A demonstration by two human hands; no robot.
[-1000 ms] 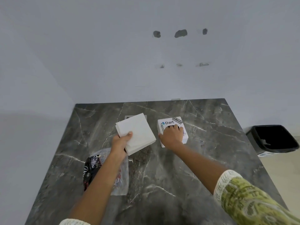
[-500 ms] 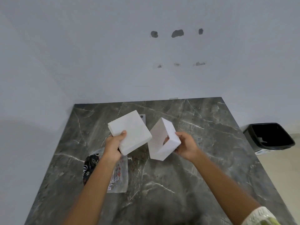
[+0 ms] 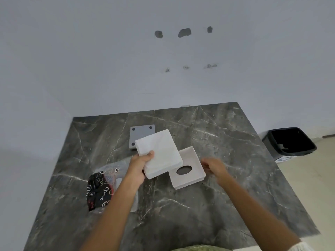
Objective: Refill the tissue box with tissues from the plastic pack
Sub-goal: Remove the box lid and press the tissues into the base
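My left hand [image 3: 138, 166] grips a thick white stack of tissues [image 3: 163, 153], held tilted above the dark marble table [image 3: 190, 220]. Just right of it the white tissue box [image 3: 193, 179] lies upside down, its open underside facing up and the oval slot showing inside. The stack overlaps the box's left corner. My right hand [image 3: 214, 167] is blurred at the box's right edge, fingers apart and holding nothing. The crumpled plastic pack [image 3: 100, 189], clear with black print, lies flat under my left forearm.
A grey square base plate [image 3: 142, 132] with dark round feet lies behind the tissue stack. A black waste bin [image 3: 290, 144] stands on the floor beyond the table's right edge. A white wall runs along the table's far edge.
My right hand lifted the box, turned it over, set it down open side up and let go. My left hand carried the tissue stack a little to the right, over the box's corner.
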